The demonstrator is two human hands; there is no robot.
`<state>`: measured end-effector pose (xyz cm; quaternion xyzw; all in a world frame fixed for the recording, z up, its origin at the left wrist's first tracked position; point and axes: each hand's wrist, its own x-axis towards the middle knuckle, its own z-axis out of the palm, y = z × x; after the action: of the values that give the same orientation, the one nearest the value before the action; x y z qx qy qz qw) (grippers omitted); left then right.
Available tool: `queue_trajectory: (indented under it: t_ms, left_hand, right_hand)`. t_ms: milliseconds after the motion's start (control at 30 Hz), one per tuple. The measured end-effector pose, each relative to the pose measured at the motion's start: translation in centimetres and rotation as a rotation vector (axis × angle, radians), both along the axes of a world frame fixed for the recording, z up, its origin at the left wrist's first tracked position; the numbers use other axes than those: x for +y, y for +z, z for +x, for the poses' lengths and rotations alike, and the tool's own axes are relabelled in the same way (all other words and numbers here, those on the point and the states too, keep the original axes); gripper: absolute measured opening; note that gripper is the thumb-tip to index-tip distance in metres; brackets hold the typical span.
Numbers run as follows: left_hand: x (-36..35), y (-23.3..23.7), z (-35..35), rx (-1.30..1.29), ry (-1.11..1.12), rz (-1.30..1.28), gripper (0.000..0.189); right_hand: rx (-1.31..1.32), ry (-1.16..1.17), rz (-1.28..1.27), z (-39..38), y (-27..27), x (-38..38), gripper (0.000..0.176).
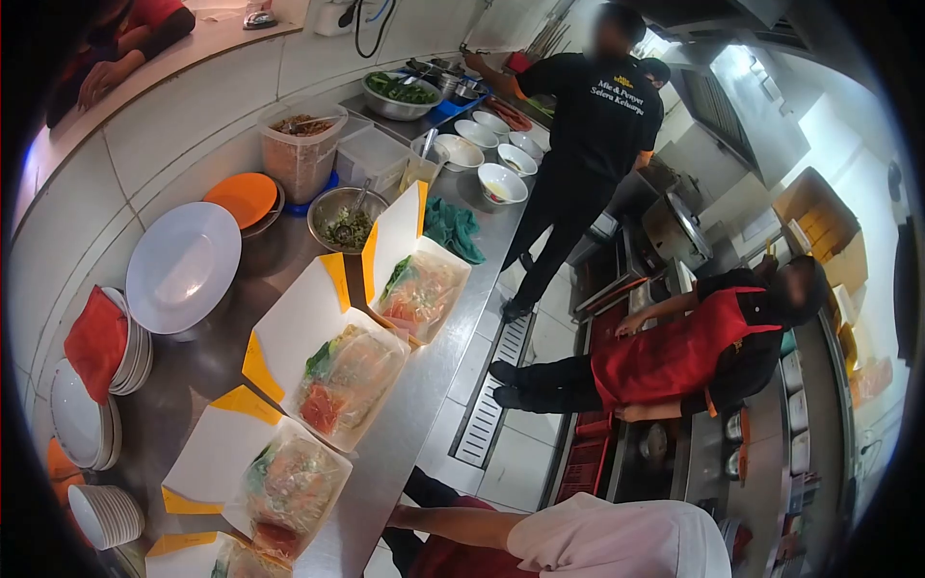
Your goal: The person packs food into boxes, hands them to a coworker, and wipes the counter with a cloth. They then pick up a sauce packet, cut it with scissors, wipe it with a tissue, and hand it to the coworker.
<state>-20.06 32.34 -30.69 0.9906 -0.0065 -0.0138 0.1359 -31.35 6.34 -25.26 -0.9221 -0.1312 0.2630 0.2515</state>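
Neither of my hands shows clearly in the head view. At the bottom, a bare forearm (462, 526) comes out of a white sleeve (607, 535), its hand hidden at the counter edge. Nearest to it are paper takeaway boxes standing in a row with lids open: the front box (231, 559), cut off by the frame, a second box (279, 482), a third box (352, 380) and a far box (424, 294). Clear plastic covers the food inside them, with green leaves and something red visible. The lids are white with yellow edges.
On the steel counter (405, 424) stand a large white plate (183, 265), stacked bowls (106, 515), a metal bowl of chopped greens (347, 220), a tub of brown food (301, 154), a teal cloth (453, 229) and white bowls (502, 183). Two co-workers (588, 116) (674, 347) stand in the aisle.
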Motion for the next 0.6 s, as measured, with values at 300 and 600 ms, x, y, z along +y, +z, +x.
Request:
queue_trajectory:
  t_ms: [300,600]
  left_hand:
    - [2.2,3.1,-7.9,0.094,-0.129,0.029,0.025]
    - [-0.4,4.3,-10.9,0.197,-0.205,0.059,0.03]
  right_hand:
    - [-0.127,0.03,0.022,0.1,-3.0,6.5,0.033]
    - [-0.098,-0.254,0.382,-0.7,0.6,4.7,0.047]
